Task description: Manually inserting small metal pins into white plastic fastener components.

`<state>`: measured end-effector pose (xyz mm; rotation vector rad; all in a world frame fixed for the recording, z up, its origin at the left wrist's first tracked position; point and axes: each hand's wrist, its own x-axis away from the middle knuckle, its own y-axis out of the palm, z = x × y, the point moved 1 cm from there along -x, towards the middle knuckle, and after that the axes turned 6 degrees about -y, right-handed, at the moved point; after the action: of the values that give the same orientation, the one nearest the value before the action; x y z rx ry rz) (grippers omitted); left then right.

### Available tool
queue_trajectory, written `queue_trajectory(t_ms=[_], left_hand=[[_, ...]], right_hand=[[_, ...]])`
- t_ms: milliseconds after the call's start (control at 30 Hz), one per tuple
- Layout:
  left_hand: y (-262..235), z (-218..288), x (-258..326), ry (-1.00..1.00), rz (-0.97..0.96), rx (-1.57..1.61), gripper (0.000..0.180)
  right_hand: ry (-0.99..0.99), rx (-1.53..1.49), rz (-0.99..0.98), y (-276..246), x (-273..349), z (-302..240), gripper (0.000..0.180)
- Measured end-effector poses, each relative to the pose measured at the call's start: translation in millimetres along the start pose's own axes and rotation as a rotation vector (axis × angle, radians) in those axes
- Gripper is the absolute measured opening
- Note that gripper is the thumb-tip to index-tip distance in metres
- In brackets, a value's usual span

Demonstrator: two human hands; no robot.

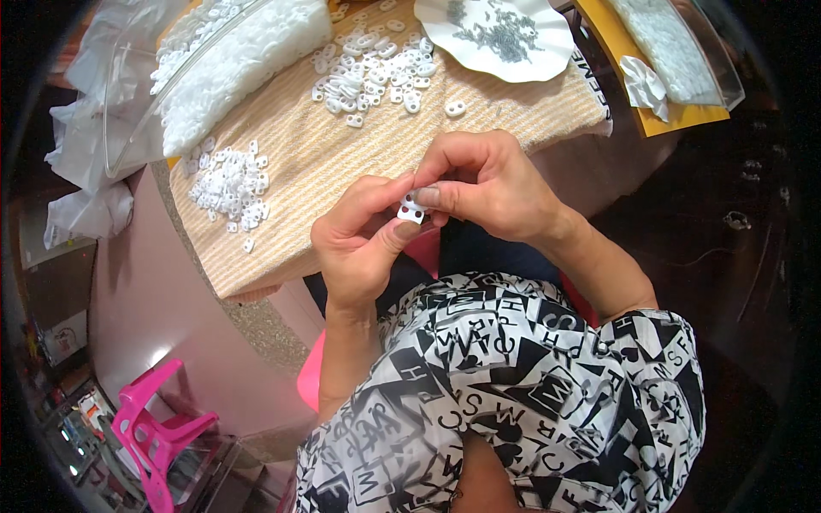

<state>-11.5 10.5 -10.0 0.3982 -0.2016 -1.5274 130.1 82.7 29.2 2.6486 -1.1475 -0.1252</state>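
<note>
A small white plastic piece with dark round holes [412, 214] is pinched in front of me, just past the cloth's near edge. My left hand [351, 244] grips its lower end between thumb and fingers. From the other side, my right hand [500, 184] pinches the upper end, its thumb lying over the piece. The fingers cover part of it, so I cannot tell whether it is one piece or two together. Beyond the hands lies a pile of white oval two-holed pieces [368, 77], with a single oval piece [455, 109] apart from it.
Smaller white pieces [227, 188] lie heaped on the striped cloth [299, 162] at left. A clear tub of white pieces [244, 73] stands behind them. At the back, a scalloped white plate [547, 64] holds small grey pins. Another clear container [671, 51] stands far right; a pink stool [158, 427] is lower left.
</note>
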Motion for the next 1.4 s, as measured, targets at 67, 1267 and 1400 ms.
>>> queue_trajectory(t_ms=[67,1267,1400], left_hand=[[0,-1,0,0.027,0.015,-0.035,0.035],[10,-9,-4,0.012,0.398,-0.036,0.013],[8,-11,-3,0.0,0.355,-0.065,0.014]], right_hand=[[0.019,0.013,0.002,0,0,-1,0.002],[0.125,-0.24,0.175,-4,-6,24,0.014],[0.155,-0.336,0.16,-7,-6,22,0.015]])
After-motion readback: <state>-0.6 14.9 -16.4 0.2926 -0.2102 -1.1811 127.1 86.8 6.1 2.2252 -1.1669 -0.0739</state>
